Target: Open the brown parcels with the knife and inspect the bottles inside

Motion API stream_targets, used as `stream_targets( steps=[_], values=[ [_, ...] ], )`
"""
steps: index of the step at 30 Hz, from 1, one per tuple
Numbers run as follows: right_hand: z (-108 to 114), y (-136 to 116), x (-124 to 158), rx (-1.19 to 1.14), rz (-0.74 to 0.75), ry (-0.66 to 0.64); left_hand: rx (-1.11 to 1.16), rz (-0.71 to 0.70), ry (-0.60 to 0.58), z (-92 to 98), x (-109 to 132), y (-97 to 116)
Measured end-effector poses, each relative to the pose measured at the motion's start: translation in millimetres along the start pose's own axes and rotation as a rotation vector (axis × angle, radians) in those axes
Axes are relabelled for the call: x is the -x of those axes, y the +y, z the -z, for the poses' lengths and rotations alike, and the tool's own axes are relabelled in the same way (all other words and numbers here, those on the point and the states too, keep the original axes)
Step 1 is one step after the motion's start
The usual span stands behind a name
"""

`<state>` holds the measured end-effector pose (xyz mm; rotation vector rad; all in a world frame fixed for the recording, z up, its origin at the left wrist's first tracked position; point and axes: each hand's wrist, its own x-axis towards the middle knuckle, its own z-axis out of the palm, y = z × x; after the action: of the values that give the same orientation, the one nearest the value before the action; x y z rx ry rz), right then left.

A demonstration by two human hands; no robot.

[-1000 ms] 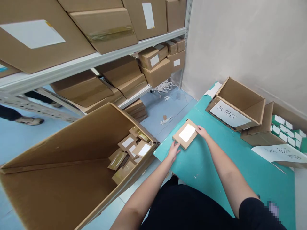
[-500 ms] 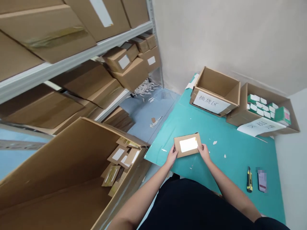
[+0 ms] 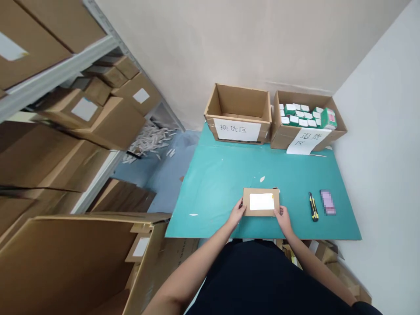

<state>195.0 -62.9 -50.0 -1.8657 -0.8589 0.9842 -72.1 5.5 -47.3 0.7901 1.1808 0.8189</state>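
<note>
A small flat cardboard box (image 3: 261, 213) with a white label on its upper face is held between my two hands over the front of the green table. My left hand (image 3: 237, 213) grips its left edge, fingers closed. At its lower right corner, my right hand (image 3: 283, 218) has the thumb on top and the fingers curled at the side. To the right on the table lie a yellow and black utility knife (image 3: 313, 207) and a phone (image 3: 328, 202), blurred out in part.
On the green table (image 3: 216, 175), an open carton (image 3: 238, 135) with a paper sign stands at the back, beside a carton (image 3: 278, 135) of green and white small boxes. A large open carton (image 3: 75, 245) with parcels stands at lower left. Shelves (image 3: 62, 65) of boxes line the left.
My view has turned to the right, so the table now sits more squarely before me. Both hands still hold the small cardboard box, which now lies straighter relative to me.
</note>
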Motion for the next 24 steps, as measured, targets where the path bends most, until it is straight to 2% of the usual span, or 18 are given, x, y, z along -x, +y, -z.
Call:
stream_targets(
  steps=[3, 6, 9, 12, 17, 21, 24],
  values=[
    [24, 5, -11, -0.009, -0.018, -0.018, -0.041, 0.016, -0.031, -27.0, -5, 0],
    [38, 9, -23, -0.028, -0.036, -0.036, -0.097, 0.059, -0.033, -43.2, -8, -1],
    [44, 11, -33, -0.046, -0.052, -0.063, -0.157, 0.121, -0.022, -46.2, -8, -2],
    [49, 9, -44, -0.063, -0.074, -0.104, -0.193, 0.199, -0.01, -40.6, -8, 3],
    [52, -2, -71, -0.086, -0.128, -0.138, -0.24, 0.288, 0.134, -37.6, -17, 24],
    [42, -13, -85, -0.105, -0.148, -0.194, -0.18, 0.303, 0.064, -51.6, -23, 39],
    [38, -20, -84, -0.128, -0.123, -0.215, -0.136, 0.242, 0.04, -62.0, -25, 48]
  ],
)
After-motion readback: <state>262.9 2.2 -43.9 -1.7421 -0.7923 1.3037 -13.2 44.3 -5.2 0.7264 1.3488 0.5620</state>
